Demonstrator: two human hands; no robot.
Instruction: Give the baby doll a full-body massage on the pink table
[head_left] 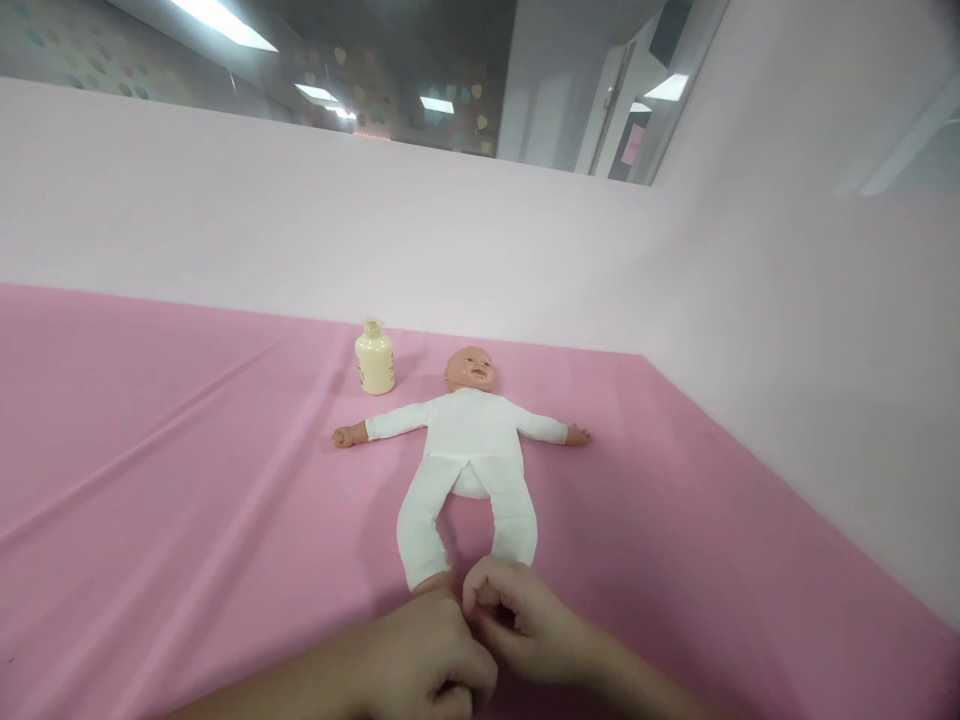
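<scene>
A baby doll (474, 430) in white clothing lies face up on the pink sheet, its head toward the wall, arms spread and legs toward me. Near the doll's foot at the left of the picture is my left hand (431, 655), its fingers curled closed; whatever they may hold is hidden. My right hand (517, 620) is beside it, in front of the doll's other leg, thumb and fingers bent together in a pinch. What lies between those fingertips cannot be made out. The two hands are touching or nearly so.
A cream pump bottle (375, 360) stands left of the doll's head. The pink sheet (187, 480) has long creases at the left. Pale walls (337, 220) rise behind and at the right, with a window (420, 70) above.
</scene>
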